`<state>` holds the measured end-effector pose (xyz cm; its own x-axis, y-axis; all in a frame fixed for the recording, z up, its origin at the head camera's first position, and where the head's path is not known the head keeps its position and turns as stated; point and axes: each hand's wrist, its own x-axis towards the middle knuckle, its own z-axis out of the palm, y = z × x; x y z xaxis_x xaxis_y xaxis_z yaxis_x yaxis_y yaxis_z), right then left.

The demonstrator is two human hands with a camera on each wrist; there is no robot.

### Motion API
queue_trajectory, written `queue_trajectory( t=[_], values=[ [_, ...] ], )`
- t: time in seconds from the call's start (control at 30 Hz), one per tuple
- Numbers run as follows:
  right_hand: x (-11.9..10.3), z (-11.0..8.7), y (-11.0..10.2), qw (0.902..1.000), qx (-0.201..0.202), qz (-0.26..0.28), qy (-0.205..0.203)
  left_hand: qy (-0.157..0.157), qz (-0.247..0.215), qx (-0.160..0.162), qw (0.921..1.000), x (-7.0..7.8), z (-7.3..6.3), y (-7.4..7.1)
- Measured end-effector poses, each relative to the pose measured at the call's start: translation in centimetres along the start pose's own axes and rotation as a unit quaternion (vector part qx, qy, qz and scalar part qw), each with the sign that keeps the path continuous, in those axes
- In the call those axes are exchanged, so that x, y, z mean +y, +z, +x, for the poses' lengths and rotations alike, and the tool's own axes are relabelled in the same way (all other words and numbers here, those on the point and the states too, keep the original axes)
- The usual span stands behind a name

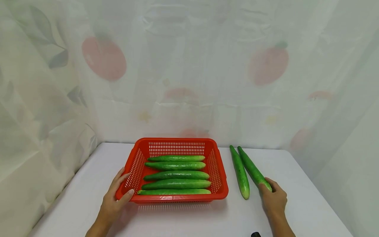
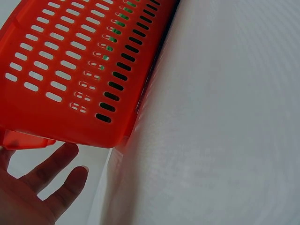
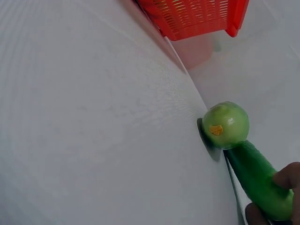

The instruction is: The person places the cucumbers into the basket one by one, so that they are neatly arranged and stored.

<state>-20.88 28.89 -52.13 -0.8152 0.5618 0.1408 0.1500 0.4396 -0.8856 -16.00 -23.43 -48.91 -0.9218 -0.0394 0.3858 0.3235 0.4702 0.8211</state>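
Observation:
A red plastic basket [image 1: 219,196] with slotted walls holds several long green cucumbers [image 1: 177,175] lying side by side. At its near left corner, my left hand [image 1: 113,199] rests on the rim with thumb and fingers spread. The left wrist view shows two of its fingers [image 2: 51,171] loosely extended beside the basket wall [image 2: 61,65]. To the right of the basket, my right hand [image 1: 273,197] grips the near end of a cucumber [image 1: 251,166] between thumb and fingers. Another cucumber [image 1: 240,172] lies just left of it, its pale tip [image 3: 227,124] showing in the right wrist view.
Everything lies on a white-covered table [image 1: 177,223]. A pale curtain [image 1: 189,65] with faded fruit prints hangs behind it, and sheeting [image 1: 35,131] lines the left side. Near the right forearm, a small black object [image 1: 256,234] shows at the bottom edge.

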Motion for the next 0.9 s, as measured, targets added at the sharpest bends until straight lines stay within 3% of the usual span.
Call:
queue_trajectory(
  t=[0.27,0.53,0.9],
  values=[
    [-0.4,0.1,-0.6,0.9977,0.045,0.048,0.015,-0.004,-0.005,0.001,1.0000,0.0,0.0,0.0],
    [-1.4,0.3,-1.4,0.9923,0.066,0.102,-0.020,-0.005,-0.029,-0.003,0.9995,0.0,-0.1,0.2],
    [-3.6,0.6,-2.3,0.9854,0.053,0.161,-0.015,-0.003,-0.027,0.004,0.9996,-0.1,-0.2,0.1]
  ],
)
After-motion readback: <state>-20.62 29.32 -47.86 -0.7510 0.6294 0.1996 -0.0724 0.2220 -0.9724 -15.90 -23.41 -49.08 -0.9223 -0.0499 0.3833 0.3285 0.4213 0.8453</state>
